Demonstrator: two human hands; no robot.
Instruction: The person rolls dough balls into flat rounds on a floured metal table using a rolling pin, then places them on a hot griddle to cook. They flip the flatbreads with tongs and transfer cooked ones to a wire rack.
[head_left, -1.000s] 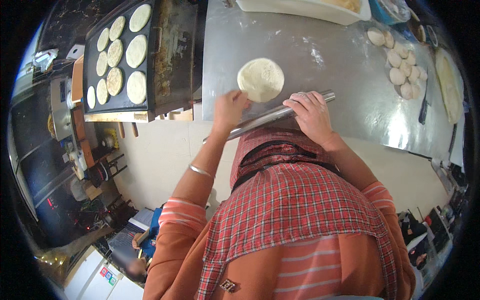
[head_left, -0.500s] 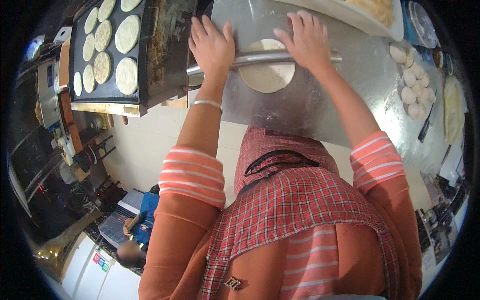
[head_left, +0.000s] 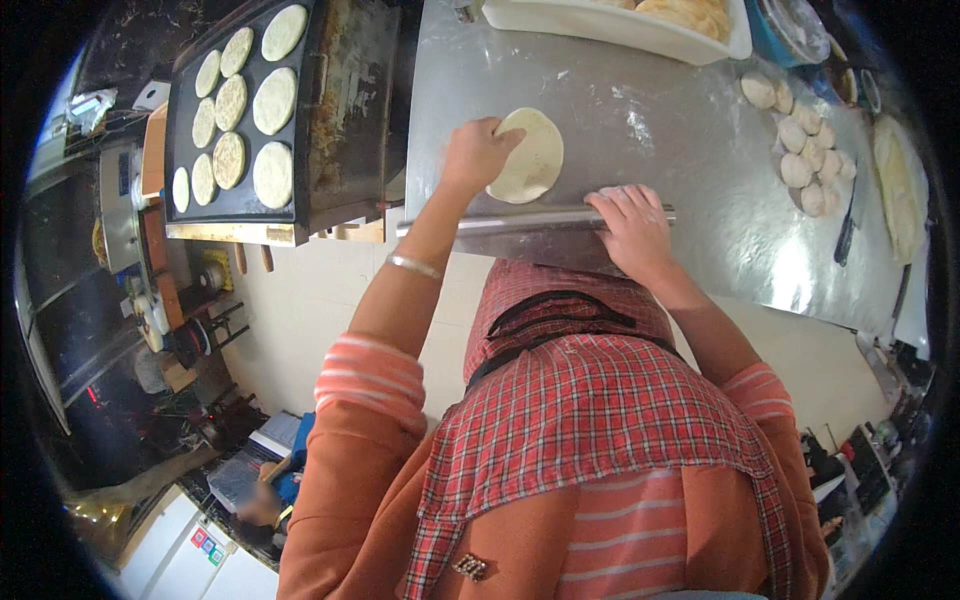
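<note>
A flat oval of rolled dough (head_left: 532,160) lies on the steel worktable (head_left: 715,240). My left hand (head_left: 478,158) pinches its left edge, thumb on top and fingers curled by the rim. Nearer to me, along the table's front edge, lies a metal rolling pin (head_left: 520,219). Over the pin's right part rests my right hand (head_left: 634,228), its fingertips curved around the far side. Part of the pin's left end passes by my left forearm.
Left of the table stands a griddle (head_left: 245,215) bearing several round flatbreads (head_left: 273,174). Several dough balls (head_left: 797,170) sit at the right, beside a dark-handled knife (head_left: 846,240). A white tray (head_left: 610,22) stands at the back. Far lower left, a person (head_left: 285,485) is partly visible.
The rolling pin has come off the dough toward me, with my right hand on it. My left hand has left the pin and taken the dough's edge; the dough has turned.
</note>
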